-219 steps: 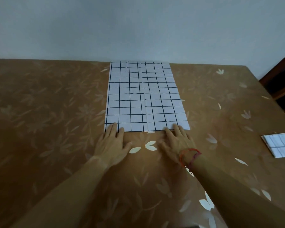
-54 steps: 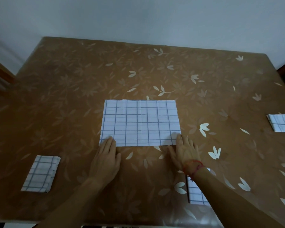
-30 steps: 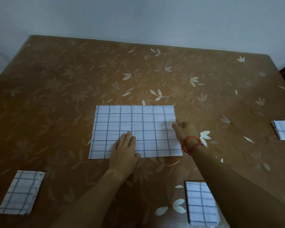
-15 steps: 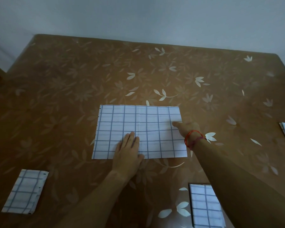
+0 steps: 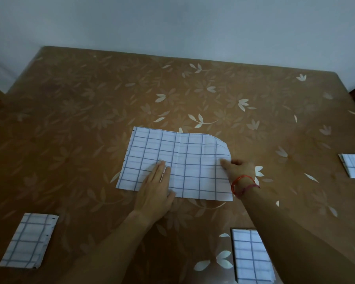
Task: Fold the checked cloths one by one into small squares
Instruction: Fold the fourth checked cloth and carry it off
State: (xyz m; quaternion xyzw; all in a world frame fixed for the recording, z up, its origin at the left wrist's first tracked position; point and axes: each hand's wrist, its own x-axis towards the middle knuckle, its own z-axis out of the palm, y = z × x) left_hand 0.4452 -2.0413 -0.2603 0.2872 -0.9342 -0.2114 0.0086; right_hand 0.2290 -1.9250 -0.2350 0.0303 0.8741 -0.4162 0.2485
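Flat left hand (image 5: 155, 193) on checked cloth (image 5: 184, 160), right hand (image 5: 241, 171) pinching edge

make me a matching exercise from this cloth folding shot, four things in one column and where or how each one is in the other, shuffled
Column 1
1. left hand
2. right hand
3. checked cloth being folded
4. folded cloth at the near left

Column 2
A. lies alone near the table's front left edge, touched by neither hand
B. pinches the cloth's right edge, lifting it
C. spread at the middle of the table, its far right corner curling up
D. pressed flat, palm down, on the cloth's near middle

Pairs: 1-D, 2-B, 3-C, 4-A
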